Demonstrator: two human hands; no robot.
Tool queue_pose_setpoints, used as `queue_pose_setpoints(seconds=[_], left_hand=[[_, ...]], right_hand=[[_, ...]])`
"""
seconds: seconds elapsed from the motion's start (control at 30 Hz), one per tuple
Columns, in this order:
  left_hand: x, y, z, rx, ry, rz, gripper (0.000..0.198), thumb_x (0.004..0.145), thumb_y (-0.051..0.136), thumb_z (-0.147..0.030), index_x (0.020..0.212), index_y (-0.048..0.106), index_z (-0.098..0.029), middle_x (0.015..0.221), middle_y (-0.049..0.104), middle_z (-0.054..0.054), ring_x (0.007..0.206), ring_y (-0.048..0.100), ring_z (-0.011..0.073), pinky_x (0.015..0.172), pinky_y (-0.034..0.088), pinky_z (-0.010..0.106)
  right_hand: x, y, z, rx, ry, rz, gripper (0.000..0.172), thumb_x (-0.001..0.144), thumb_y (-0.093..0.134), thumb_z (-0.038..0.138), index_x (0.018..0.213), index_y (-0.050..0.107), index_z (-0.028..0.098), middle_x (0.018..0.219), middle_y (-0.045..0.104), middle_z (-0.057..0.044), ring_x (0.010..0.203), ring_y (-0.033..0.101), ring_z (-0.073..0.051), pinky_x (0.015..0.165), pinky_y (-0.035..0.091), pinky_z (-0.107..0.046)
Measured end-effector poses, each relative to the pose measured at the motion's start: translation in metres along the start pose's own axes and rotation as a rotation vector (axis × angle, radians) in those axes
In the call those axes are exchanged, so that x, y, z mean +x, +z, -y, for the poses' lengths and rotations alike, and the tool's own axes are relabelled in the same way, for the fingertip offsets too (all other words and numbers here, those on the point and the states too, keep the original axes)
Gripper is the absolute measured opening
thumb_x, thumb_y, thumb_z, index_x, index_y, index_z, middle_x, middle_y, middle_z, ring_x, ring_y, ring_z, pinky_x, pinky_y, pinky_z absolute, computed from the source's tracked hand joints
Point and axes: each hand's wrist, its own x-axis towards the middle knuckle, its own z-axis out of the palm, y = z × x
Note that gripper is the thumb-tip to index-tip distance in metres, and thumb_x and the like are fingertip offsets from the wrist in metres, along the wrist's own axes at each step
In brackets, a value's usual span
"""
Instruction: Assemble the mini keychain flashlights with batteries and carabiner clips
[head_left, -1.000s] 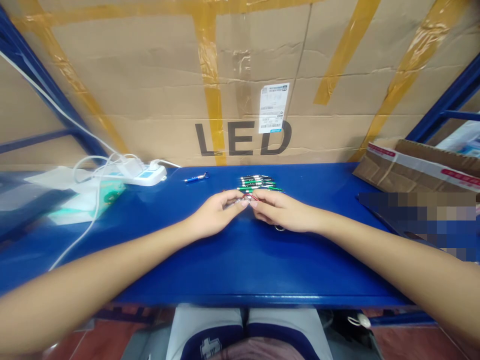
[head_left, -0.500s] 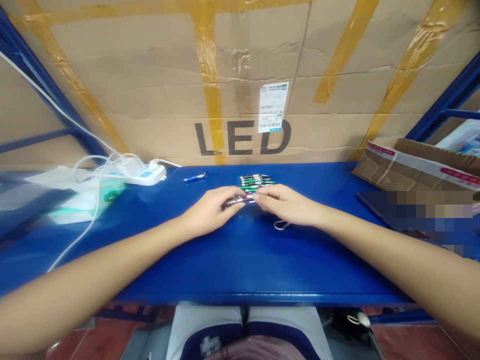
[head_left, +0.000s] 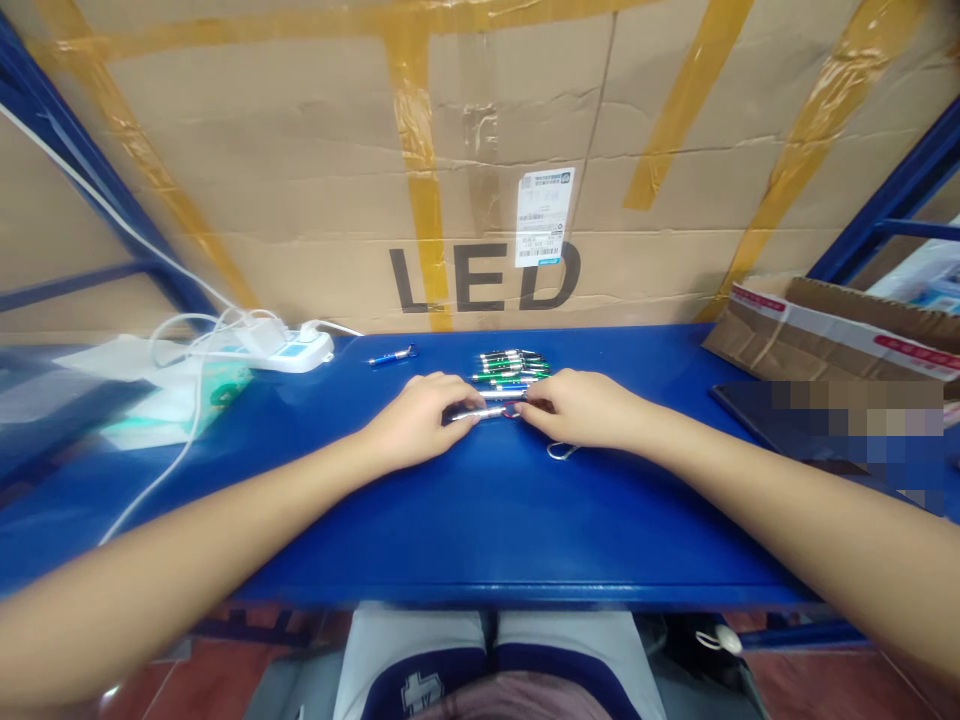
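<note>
My left hand (head_left: pixel 421 418) pinches the left end of a silver pen (head_left: pixel 491 412) lying crosswise just above or on the blue table (head_left: pixel 480 520). At the pen's other end, the fingertips of my right hand (head_left: pixel 589 412) close on it, near a bit of red. Right behind it is another silver pen (head_left: pixel 501 394), partly covered by my fingers. Several green pens (head_left: pixel 510 377) and dark ones lie side by side beyond, with a blue one among them. A small metal wire loop (head_left: pixel 561 452) rests beneath my right wrist.
A lone blue pen (head_left: pixel 393 357) lies at the back left. Farther left are a white power strip (head_left: pixel 304 352) with cables and a green-white packet (head_left: pixel 169 405). An open cardboard box (head_left: pixel 825 335) and a dark flat object (head_left: pixel 772 425) are at right. A large carton (head_left: pixel 322 190) stands behind.
Both hands have moved slightly apart, and the silver pen between them is lower and nearer me. More of the green and blue pens behind it now shows.
</note>
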Motion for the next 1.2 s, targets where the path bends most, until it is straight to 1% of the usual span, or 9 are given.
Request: queue_pose_setpoints(seconds=[0.13, 0.27, 0.33, 0.47, 0.63, 0.87, 0.97, 1.1, 1.2], left_hand=[[-0.001, -0.003, 0.002, 0.080, -0.077, -0.035, 0.020, 0.092, 0.061, -0.030, 0.106, 0.072, -0.022, 0.110, 0.073, 0.007, 0.102, 0.063, 0.0267, 0.093, 0.047, 0.043], [-0.002, -0.007, 0.003, 0.180, -0.137, -0.034, 0.026, 0.090, 0.061, -0.037, 0.108, 0.072, -0.022, 0.112, 0.069, 0.009, 0.104, 0.061, 0.0294, 0.092, 0.047, 0.046], [-0.002, -0.009, 0.001, 0.228, -0.170, -0.029, 0.030, 0.090, 0.060, -0.039, 0.111, 0.070, -0.021, 0.114, 0.067, 0.010, 0.105, 0.061, 0.0308, 0.091, 0.048, 0.046], [-0.005, -0.012, -0.002, 0.351, -0.267, -0.007, 0.043, 0.090, 0.058, -0.046, 0.122, 0.061, -0.018, 0.121, 0.063, 0.014, 0.111, 0.061, 0.0350, 0.090, 0.051, 0.046], [-0.010, -0.011, 0.004, 0.318, -0.358, 0.032, 0.047, 0.095, 0.051, -0.039, 0.134, 0.049, -0.013, 0.131, 0.057, 0.021, 0.113, 0.063, 0.0360, 0.093, 0.052, 0.047], [-0.009, -0.007, 0.011, 0.182, -0.287, 0.023, 0.043, 0.089, 0.049, -0.020, 0.132, 0.048, -0.015, 0.127, 0.057, 0.017, 0.113, 0.063, 0.0300, 0.101, 0.051, 0.045], [-0.009, -0.009, 0.006, 0.187, -0.334, 0.053, 0.052, 0.087, 0.048, -0.019, 0.138, 0.044, -0.014, 0.137, 0.053, 0.018, 0.120, 0.061, 0.0313, 0.103, 0.051, 0.044], [-0.007, -0.013, -0.002, 0.213, -0.433, 0.120, 0.062, 0.087, 0.048, -0.023, 0.147, 0.036, -0.015, 0.149, 0.045, 0.018, 0.114, 0.066, 0.0323, 0.097, 0.054, 0.045], [-0.006, -0.012, -0.002, 0.222, -0.479, 0.138, 0.063, 0.089, 0.047, -0.025, 0.150, 0.035, -0.014, 0.151, 0.044, 0.019, 0.119, 0.064, 0.0349, 0.098, 0.053, 0.046]], right_hand=[[-0.002, -0.004, 0.000, -0.154, 0.224, -0.002, 0.049, 0.098, 0.044, 0.054, 0.084, 0.073, 0.016, 0.084, 0.074, -0.015, 0.070, 0.067, -0.025, 0.054, 0.037, -0.029], [-0.007, -0.011, -0.002, -0.086, 0.157, -0.071, 0.036, 0.093, 0.054, 0.051, 0.084, 0.067, 0.019, 0.085, 0.074, -0.010, 0.068, 0.064, -0.021, 0.053, 0.035, -0.028], [-0.011, -0.015, -0.004, 0.032, 0.069, 0.005, 0.031, 0.090, 0.059, 0.050, 0.083, 0.065, 0.021, 0.083, 0.073, -0.005, 0.066, 0.062, -0.018, 0.053, 0.036, -0.027], [-0.018, -0.025, -0.010, 0.200, -0.075, 0.300, 0.031, 0.082, 0.071, 0.051, 0.089, 0.064, 0.022, 0.084, 0.070, -0.002, 0.068, 0.061, -0.017, 0.056, 0.041, -0.026], [-0.019, -0.028, -0.014, 0.251, -0.080, 0.380, 0.016, 0.085, 0.070, 0.036, 0.088, 0.063, 0.021, 0.079, 0.065, 0.000, 0.066, 0.056, -0.015, 0.057, 0.041, -0.026], [-0.014, -0.013, -0.005, 0.231, -0.198, 0.190, 0.011, 0.096, 0.057, 0.028, 0.088, 0.058, 0.020, 0.082, 0.066, -0.001, 0.066, 0.054, -0.015, 0.058, 0.037, -0.026], [-0.014, -0.008, 0.001, 0.196, -0.243, 0.125, 0.011, 0.098, 0.054, 0.027, 0.090, 0.056, 0.020, 0.087, 0.067, -0.003, 0.070, 0.055, -0.015, 0.061, 0.037, -0.026], [-0.014, -0.006, 0.004, 0.141, -0.263, 0.127, 0.019, 0.102, 0.049, 0.028, 0.086, 0.055, 0.019, 0.090, 0.068, -0.005, 0.071, 0.056, -0.015, 0.061, 0.035, -0.027], [-0.015, -0.005, 0.005, 0.110, -0.278, 0.113, 0.020, 0.102, 0.048, 0.029, 0.086, 0.054, 0.020, 0.090, 0.068, -0.005, 0.070, 0.056, -0.015, 0.060, 0.034, -0.027]])
